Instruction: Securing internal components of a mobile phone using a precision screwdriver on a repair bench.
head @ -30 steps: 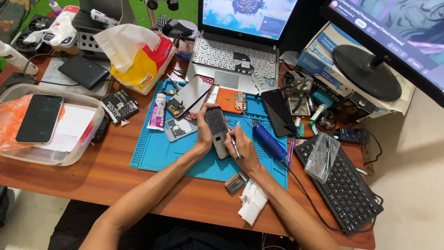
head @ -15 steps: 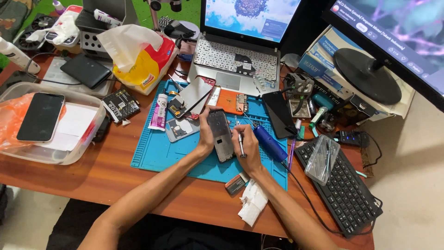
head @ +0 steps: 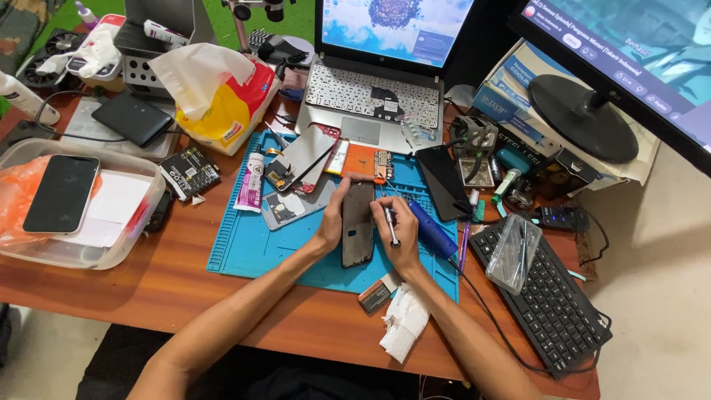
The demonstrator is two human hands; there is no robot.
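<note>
At centre frame we are steadying the dark phone by its edge with our left hand, our right hand gripping a screwdriver; it looks light, thin, fragile.

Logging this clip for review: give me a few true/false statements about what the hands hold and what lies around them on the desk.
1. The left hand holds a dark phone over the blue mat. True.
2. The right hand is empty. False: it holds a slim metal tool, its tip near the phone.
3. A black keyboard lies right of the mat. True.
4. The laptop is closed. False: it is open, its screen lit.
5. A phone with a dark screen lies in the clear tub on the left. True.
6. The white tissue lies on the keyboard. False: it lies on the desk by the right forearm.
</note>
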